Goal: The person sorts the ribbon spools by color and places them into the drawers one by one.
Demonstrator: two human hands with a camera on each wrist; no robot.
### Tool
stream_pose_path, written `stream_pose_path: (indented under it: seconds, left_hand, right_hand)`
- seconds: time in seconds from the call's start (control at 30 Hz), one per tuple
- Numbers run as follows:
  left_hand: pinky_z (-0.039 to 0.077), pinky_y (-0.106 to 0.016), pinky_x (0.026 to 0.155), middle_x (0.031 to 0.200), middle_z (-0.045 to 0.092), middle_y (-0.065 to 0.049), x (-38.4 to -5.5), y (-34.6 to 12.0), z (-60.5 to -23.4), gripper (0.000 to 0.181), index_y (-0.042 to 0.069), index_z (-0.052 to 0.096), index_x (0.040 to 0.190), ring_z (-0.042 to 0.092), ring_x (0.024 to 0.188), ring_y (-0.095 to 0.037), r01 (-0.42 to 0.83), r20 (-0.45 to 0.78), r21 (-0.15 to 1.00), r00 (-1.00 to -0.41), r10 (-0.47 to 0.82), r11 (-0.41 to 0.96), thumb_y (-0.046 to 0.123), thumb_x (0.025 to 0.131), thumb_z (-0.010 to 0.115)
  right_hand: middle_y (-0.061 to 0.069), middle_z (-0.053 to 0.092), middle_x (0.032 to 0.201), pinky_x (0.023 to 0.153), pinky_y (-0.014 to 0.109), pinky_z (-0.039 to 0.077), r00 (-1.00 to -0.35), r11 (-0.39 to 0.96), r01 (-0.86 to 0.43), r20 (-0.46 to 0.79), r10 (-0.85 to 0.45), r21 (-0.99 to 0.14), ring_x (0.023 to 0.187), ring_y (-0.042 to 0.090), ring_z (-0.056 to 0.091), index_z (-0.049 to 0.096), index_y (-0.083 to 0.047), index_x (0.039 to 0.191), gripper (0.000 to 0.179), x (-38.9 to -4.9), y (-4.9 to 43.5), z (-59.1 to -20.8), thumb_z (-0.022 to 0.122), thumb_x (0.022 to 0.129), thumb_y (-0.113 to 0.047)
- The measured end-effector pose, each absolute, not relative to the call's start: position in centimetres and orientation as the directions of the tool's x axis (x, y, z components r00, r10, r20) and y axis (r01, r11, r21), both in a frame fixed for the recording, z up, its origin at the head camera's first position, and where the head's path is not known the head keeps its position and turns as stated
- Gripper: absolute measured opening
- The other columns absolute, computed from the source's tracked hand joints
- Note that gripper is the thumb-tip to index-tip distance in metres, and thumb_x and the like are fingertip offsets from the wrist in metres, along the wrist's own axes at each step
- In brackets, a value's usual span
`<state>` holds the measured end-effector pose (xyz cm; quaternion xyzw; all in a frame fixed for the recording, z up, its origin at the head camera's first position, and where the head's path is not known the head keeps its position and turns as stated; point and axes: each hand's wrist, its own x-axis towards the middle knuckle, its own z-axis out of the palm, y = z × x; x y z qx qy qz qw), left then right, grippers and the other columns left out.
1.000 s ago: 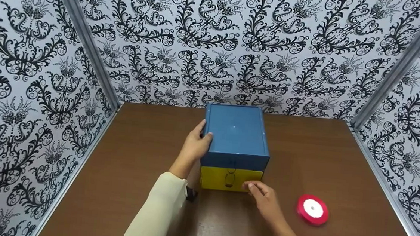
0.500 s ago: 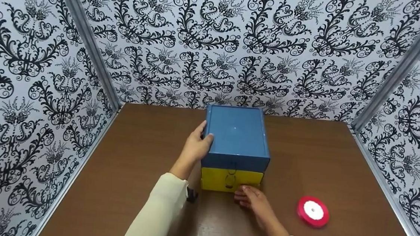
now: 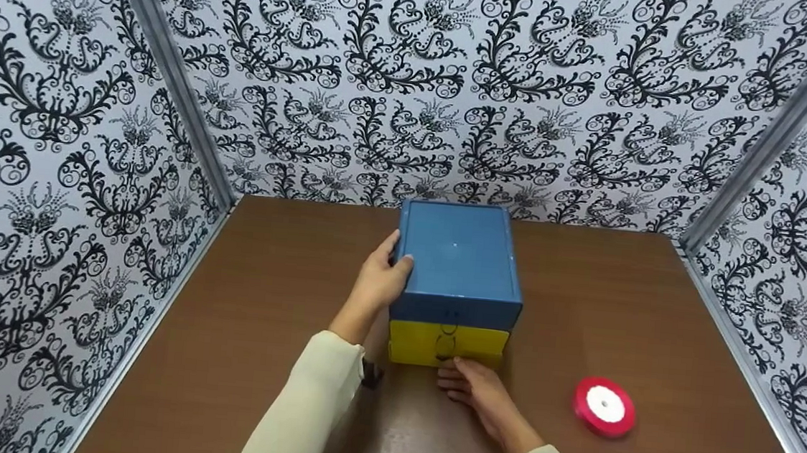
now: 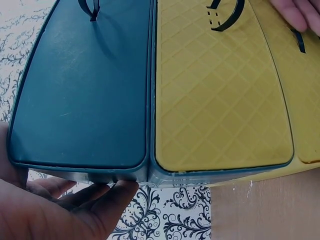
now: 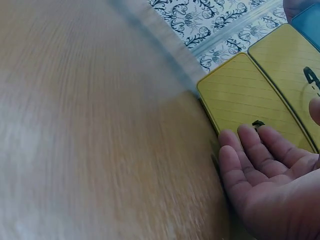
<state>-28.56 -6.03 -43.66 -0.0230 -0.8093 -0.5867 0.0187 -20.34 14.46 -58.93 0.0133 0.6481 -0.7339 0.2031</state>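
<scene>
The drawer unit looks plastic, tabletop glossy wood.

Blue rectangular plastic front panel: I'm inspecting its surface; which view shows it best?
Left wrist view: the blue front panel looks large and nearly face-on, though cropped at the top. Head shows a narrow, foreshortened strip; right wrist, only a corner.
</scene>
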Motion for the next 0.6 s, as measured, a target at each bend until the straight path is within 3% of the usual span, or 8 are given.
stream_pose_path:
  seconds: [0.33, 0.6]
  left_hand:
    - [0.035, -0.039, 0.098, 0.140, 0.040, -0.013, -28.5, -6.1, -43.6, 0.057, 0.015, 0.030, 0.145, 0.040, 0.124, -0.024, 0.054, 0.056, 0.948, -0.998, 0.003, 0.315, 0.021, 0.092, 0.052]
    - [0.034, -0.038, 0.100, 0.139, 0.042, -0.014, -28.6, -6.0, -43.6, 0.057, 0.014, 0.032, 0.144, 0.040, 0.124, -0.024, 0.076, 0.084, 0.935, -0.996, -0.005, 0.347, 0.021, 0.092, 0.052]
  right_hand:
    - [0.018, 0.058, 0.115, 0.083, 0.040, 0.048, -0.883, -0.086, 0.397, -0.355, -0.307, -0.914, 0.101, 0.029, 0.059, 0.050, 0.006, 0.125, 0.064, -21.1, 13.9, -59.6, 0.053, 0.089, -0.047]
    - [0.019, 0.060, 0.114, 0.080, 0.041, 0.050, -0.866, -0.117, 0.427, -0.368, -0.339, -0.897, 0.097, 0.030, 0.061, 0.049, 0.010, 0.125, 0.059, -21.7, 13.3, -60.0, 0.052, 0.092, -0.039]
